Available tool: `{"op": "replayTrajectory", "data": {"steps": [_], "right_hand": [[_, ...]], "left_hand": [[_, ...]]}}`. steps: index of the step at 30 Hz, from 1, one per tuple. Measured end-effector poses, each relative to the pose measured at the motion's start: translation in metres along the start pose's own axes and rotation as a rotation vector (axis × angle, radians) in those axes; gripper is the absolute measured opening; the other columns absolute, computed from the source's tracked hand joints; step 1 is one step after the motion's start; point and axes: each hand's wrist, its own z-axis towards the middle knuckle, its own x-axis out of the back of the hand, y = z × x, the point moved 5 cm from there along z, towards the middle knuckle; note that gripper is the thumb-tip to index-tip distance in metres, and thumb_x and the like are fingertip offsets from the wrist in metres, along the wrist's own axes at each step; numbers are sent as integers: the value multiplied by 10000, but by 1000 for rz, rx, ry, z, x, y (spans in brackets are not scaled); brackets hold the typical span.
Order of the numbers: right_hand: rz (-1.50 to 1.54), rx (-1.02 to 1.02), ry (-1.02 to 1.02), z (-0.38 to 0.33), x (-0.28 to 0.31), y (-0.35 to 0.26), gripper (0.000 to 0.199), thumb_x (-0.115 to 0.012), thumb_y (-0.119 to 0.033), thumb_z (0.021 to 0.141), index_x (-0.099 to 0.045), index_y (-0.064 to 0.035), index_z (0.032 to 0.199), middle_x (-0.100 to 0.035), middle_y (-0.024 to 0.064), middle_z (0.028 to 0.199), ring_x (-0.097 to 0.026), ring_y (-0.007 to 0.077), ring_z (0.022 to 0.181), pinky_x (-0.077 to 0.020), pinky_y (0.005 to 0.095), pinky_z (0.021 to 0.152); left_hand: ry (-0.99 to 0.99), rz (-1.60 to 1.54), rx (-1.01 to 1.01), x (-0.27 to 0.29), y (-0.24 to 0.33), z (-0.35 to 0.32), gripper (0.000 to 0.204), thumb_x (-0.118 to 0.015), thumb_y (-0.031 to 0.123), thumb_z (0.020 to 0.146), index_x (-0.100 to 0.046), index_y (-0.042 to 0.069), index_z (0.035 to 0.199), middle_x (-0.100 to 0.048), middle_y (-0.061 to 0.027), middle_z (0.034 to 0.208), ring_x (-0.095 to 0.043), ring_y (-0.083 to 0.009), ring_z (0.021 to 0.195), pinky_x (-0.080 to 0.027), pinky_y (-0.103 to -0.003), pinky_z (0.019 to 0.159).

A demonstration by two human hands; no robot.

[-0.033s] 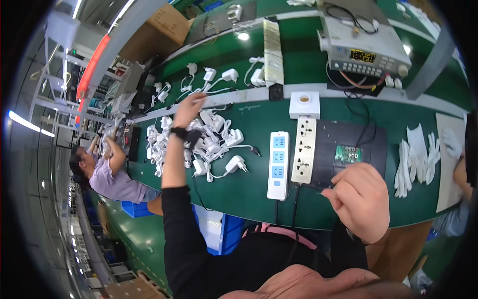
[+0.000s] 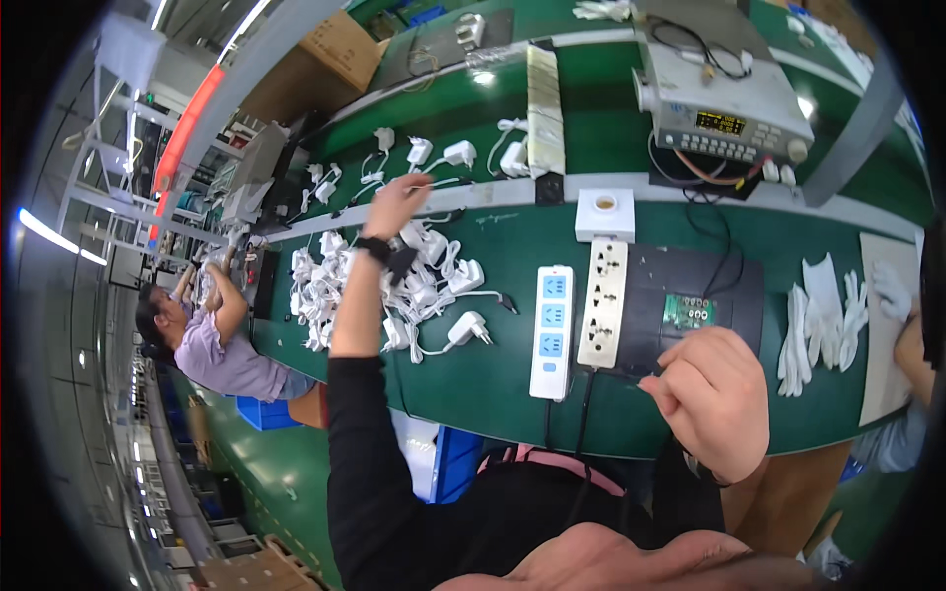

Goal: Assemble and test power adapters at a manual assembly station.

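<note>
My left hand (image 2: pixel 399 205) reaches over the far edge of a pile of white plug-in power adapters (image 2: pixel 419 286). Its fingers stretch out beside a white adapter cord (image 2: pixel 451 183) on the raised ledge; I see no firm grip on it. My right hand (image 2: pixel 714 399) is curled, thumb against fingers, above the near edge of a dark panel (image 2: pixel 645 295). Whatever it may hold is hidden. By the panel stand a cream socket strip (image 2: pixel 603 305) and a white strip with blue sockets (image 2: pixel 552 330). A small green circuit board (image 2: pixel 688 311) lies on the panel.
Several adapters (image 2: pixel 459 154) lie along the back ledge. A bench meter (image 2: pixel 724 113) with wires stands at the back right, a white socket box (image 2: pixel 604 215) before it. White gloves (image 2: pixel 823 315) lie at right. A co-worker (image 2: pixel 222 345) sits at left; another person's arm (image 2: pixel 914 350) shows at right.
My left hand has shifted slightly to the right along the ledge. My right hand stays curled in nearly the same place. The whole view has moved a little.
</note>
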Motion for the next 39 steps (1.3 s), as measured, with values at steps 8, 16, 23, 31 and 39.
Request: {"op": "replayTrajectory", "data": {"steps": [8, 16, 23, 31, 39], "right_hand": [[-63, -48, -61, 6, -4, 5, 301, -762, -38, 543, -476, -56, 634, -540, 69, 685, -573, 271, 656, -475, 379, 627], [11, 112, 318, -7, 32, 13, 334, -789, -17, 608, -462, -83, 619, -514, 35, 638, -559, 211, 630, -465, 360, 618], [732, -37, 558, 15, 3, 56, 518, -823, -99, 654, -540, -33, 1083, -553, 129, 1096, -558, 247, 1010, -430, 383, 922], [613, -278, 68, -13, -78, 36, 600, -776, -207, 735, -524, 17, 1231, -549, 158, 1216, -536, 277, 1123, -410, 380, 952], [1511, -663, 129, -138, -81, 70, 303, -534, -254, 922, -593, -3, 1081, -592, 81, 767, -573, 230, 665, -468, 316, 631]], "left_hand": [[-226, 333, 165, -146, 30, 127, 528, -558, 511, 822, -629, 63, 1093, -665, -166, 1056, -623, -370, 972, -483, -437, 857], [39, 202, 69, -59, 46, 84, 519, -630, 431, 792, -511, 16, 1081, -652, -221, 951, -640, -386, 868, -503, -451, 764], [-225, -529, -161, 29, 188, -33, 420, -644, 202, 848, -504, 43, 1212, -600, -35, 972, -566, -88, 836, -461, -225, 727], [-598, -803, -428, 5, 280, -107, 400, -645, 270, 869, -534, 31, 1171, -598, -55, 1020, -560, -113, 896, -441, -244, 755], [-196, -306, -560, -91, 237, -42, 372, -604, 275, 878, -541, 57, 1173, -599, -115, 1117, -579, -293, 1021, -456, -327, 856]]}}
